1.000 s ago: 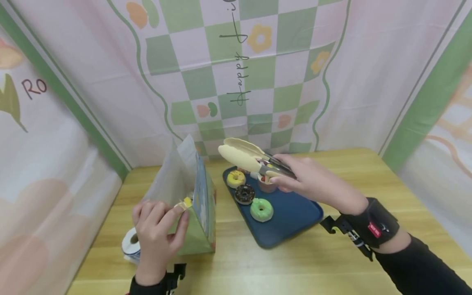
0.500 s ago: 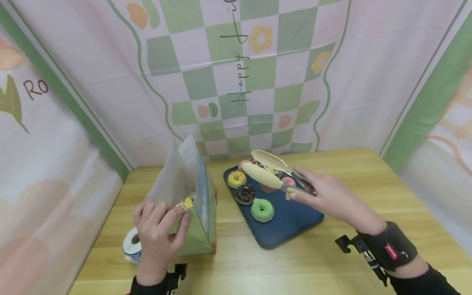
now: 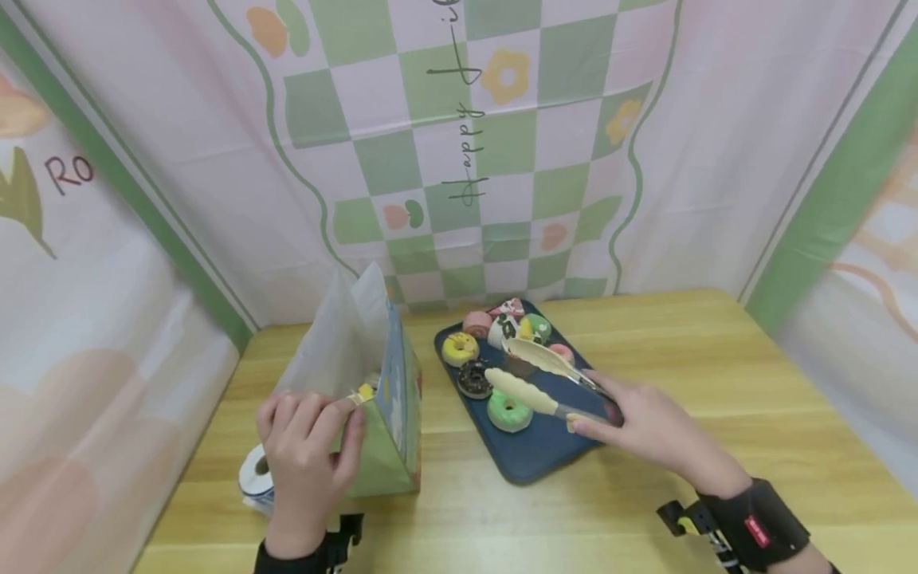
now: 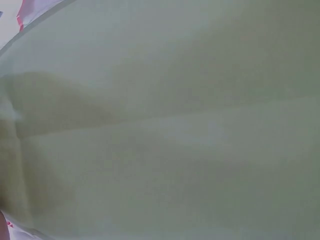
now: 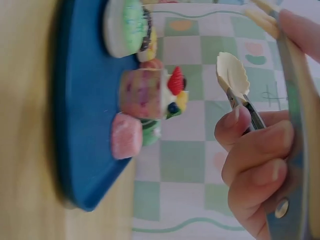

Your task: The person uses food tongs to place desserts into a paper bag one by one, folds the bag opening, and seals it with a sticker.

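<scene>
My left hand [image 3: 304, 446] pinches the near rim of an upright paper bag [image 3: 383, 458], whose mouth gapes. The bag's plain wall [image 4: 175, 160] nearly fills the left wrist view. In my right hand [image 3: 649, 422] I grip a pair of tongs [image 3: 522, 392] with cream tips, spread apart with nothing between them. They hover over the blue tray [image 3: 548, 454], the lower tip overlapping the green donut [image 3: 511, 414]. A chocolate donut [image 3: 472, 379] and a yellow donut [image 3: 460, 348] lie beside it. The right wrist view shows a fruit-topped dessert cup [image 5: 142, 92] and a pink piece [image 5: 126, 136].
More sweets stand at the tray's back, among them a pink roll [image 3: 476, 323] and a green-topped one [image 3: 539, 328]. A white roll of paper or labels [image 3: 254, 472] sits left of the bag. Printed cloth [image 3: 488, 159] hangs behind the wooden table [image 3: 667, 335].
The right hand and tongs have moved right, then down and toward me, lowering from above the tray's back to near the green donut. The left hand stays on the bag.
</scene>
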Demonstrator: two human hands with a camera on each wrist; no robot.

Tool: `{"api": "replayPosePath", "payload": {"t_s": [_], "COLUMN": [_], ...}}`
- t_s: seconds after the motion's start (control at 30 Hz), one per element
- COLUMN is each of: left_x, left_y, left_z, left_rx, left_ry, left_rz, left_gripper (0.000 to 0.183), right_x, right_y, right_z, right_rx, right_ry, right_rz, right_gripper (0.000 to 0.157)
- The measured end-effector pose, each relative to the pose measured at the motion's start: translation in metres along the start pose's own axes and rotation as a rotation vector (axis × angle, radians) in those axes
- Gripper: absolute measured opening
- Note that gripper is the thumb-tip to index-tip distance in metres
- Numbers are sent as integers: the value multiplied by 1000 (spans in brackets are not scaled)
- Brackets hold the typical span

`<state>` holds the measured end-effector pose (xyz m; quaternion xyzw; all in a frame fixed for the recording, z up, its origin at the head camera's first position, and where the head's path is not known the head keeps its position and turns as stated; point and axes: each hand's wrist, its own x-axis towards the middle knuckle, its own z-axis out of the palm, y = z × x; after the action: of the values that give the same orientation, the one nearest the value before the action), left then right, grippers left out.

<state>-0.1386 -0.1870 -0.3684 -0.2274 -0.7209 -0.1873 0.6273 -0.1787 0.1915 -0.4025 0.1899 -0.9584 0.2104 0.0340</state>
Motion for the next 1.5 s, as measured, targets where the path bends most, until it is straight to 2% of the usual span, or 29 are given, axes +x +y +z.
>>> {"api": "replayPosePath", "payload": {"t_s": [0.07,0.2,0.33,0.47,0.67,0.93,1.27,1.5], "left_x": [-1,-2,-3,-3,-5,-5,-1,-3], "left_y": [-1,-2,-2,-2,-3,-4,-2,-2], "left_z": [-1,-2,-2,0,1,3,5,5], "left_rx": [-1,-6,-10,-15,-19,-21,-35,-31], "left_ry": [-10,-22,-13,-11,-18,20,66,51], "left_rz": [-9,-20,-21,-20,-25,-10,9,-6], "left_gripper": [42,43,43,42,41,41,40,41], "right_x": [-1,-2,-3,-3,-2,-2,-2,-7], "right_y": [2,5,6,9,13,18,20,19], "right_z": [6,19,27,33,41,54,59,60], "right_rx": [-29,-71,-97,-110,-115,-113,-121,-139], "right_ry": [12,-26,-75,-81,-72,-101,-101,-128], "right_rz": [-1,34,79,97,92,86,72,53], "right_gripper": [87,95,97,97,101,104,101,100]}}
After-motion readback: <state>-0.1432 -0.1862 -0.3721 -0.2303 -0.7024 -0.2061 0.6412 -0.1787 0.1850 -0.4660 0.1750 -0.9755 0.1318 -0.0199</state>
